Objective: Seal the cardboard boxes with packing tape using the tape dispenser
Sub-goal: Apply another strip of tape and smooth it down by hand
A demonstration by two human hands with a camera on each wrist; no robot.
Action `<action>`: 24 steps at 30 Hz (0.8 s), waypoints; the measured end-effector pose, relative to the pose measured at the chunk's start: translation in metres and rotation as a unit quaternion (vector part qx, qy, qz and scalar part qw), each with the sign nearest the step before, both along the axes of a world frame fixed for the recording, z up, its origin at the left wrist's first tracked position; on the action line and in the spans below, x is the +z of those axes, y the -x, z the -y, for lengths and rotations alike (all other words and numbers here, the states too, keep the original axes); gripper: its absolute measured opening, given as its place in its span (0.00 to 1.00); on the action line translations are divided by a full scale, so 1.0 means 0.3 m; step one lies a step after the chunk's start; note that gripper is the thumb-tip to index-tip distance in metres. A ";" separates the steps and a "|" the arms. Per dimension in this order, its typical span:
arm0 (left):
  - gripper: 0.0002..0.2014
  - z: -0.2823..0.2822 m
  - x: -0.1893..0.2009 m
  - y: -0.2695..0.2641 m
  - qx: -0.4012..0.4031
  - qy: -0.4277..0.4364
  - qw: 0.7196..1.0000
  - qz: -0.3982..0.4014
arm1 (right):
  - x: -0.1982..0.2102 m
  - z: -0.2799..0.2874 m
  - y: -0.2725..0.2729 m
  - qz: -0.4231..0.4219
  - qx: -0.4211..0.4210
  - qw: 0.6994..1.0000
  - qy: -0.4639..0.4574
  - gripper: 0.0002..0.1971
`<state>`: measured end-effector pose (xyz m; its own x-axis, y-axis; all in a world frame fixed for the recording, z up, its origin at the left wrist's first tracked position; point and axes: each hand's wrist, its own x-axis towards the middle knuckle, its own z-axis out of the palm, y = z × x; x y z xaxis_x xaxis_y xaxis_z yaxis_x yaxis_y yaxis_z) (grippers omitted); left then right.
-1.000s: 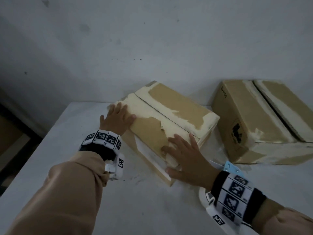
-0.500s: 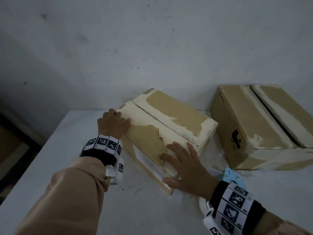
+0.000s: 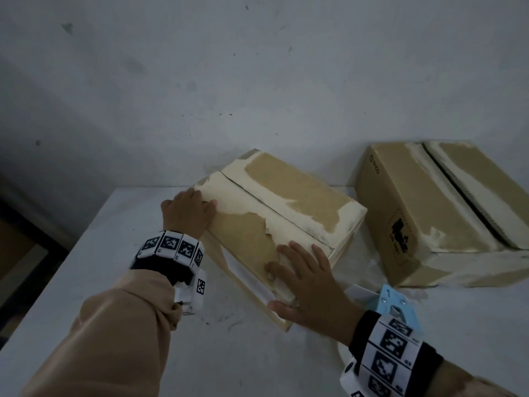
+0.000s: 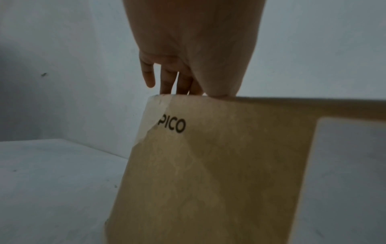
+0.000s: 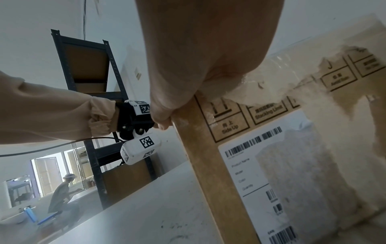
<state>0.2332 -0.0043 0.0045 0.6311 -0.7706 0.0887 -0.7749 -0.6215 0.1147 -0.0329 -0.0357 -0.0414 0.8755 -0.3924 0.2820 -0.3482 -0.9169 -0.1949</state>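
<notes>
My left hand (image 3: 187,212) and right hand (image 3: 307,282), fingers flat, press the near box (image 3: 286,213) at the surface's (image 3: 86,282) far edge.

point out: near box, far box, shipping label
near box (image 3: 246,239): head view, bare brown patch of its top flap.
far box (image 3: 400,193): head view, brown top panel left of the seam.
shipping label (image 5: 246,168): right wrist view, white printed area on the near box's side.

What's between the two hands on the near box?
Head view: only the box's bare top flap with torn tape residue lies between left hand and right hand.
</notes>
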 end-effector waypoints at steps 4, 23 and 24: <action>0.27 -0.013 -0.012 0.013 -0.031 -0.048 0.998 0.018 | 0.018 -0.037 -0.038 -0.045 -0.020 0.999 -0.019 0.31; 0.32 -0.084 -0.031 0.093 -0.066 -0.098 0.990 -0.082 | 0.136 0.299 0.043 -0.165 -0.095 0.969 -0.157 0.62; 0.31 -0.081 -0.021 0.089 -0.062 -0.107 0.989 -0.077 | 0.134 0.295 0.039 -0.165 -0.100 0.969 -0.154 0.60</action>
